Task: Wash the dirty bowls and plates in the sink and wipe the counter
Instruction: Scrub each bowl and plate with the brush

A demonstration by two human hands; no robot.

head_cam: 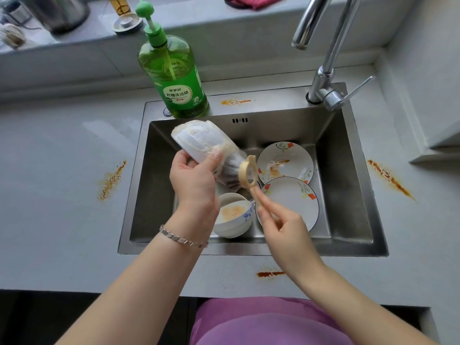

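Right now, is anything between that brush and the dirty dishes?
Yes. A whitish wrapper sits over the head of the brush, gripped by the left hand; the right hand pinches the handle. Below, the bowl and plates lie uncovered in the sink.

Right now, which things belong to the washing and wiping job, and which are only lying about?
Job: brush, bowls, plates, soap bottle, tap, sink, counter stains, pink cloth perhaps.
Lying about: steel pot, plug.
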